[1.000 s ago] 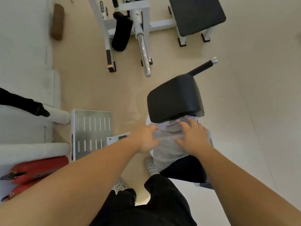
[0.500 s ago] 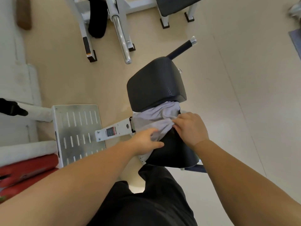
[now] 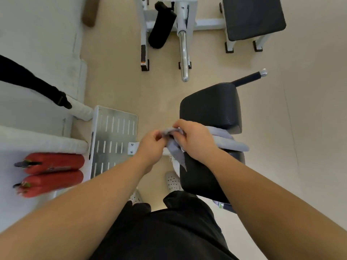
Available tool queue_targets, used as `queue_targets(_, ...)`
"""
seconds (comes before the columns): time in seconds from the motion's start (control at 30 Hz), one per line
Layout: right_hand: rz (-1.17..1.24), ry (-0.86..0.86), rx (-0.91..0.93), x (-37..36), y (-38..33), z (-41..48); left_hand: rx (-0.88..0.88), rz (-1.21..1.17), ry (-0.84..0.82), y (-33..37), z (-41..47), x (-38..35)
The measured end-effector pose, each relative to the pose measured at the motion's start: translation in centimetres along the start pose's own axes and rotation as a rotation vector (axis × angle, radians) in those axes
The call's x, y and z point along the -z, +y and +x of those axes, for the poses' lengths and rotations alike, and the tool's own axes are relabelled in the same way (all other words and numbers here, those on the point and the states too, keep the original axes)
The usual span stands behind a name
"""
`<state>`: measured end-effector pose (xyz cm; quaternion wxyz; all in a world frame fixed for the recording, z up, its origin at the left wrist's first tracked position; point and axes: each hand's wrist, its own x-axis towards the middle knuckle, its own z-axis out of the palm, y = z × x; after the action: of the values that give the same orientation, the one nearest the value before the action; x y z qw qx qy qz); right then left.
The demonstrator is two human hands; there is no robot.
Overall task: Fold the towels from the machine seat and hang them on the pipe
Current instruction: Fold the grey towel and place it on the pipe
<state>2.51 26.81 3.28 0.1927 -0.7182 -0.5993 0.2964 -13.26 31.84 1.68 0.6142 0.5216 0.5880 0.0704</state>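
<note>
Towel, grey; whether one piece or several cannot be told. The larger part lies bunched across the machine seat, in the crease where the black seat pad meets the upright back pad. The nearer end is raised off the seat, and a loose corner hangs down over the seat's left edge. Held by the right hand, fingers curled round the raised bunch of cloth from above, and by the left hand, fingers bent, thumb and fingertips pinching the tip of that same raised end, just beside the right. Behind the back pad, a dark handle with a chrome cap juts out at a slant. Left of the hands, a slotted metal footplate. Left of that, two red cylinders lie side by side. Below the hands, a white perforated shoe beside the seat, and black trousers. Farther off, across the beige floor: a padded bench on white legs, a chrome bar and a black roller pad on a white frame.
</note>
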Motion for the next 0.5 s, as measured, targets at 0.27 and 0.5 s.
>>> queue_targets(0.27,-0.113,-0.195,0.139,-1.5,-8.2,3.9,-0.107,-0.025,0.405,-0.4,-6.6,13.3)
queue_targets(0.5,-0.012,-0.213,0.311,-7.2,-21.0,4.6,-0.132,-0.188,0.588,-5.8,-15.2,23.8)
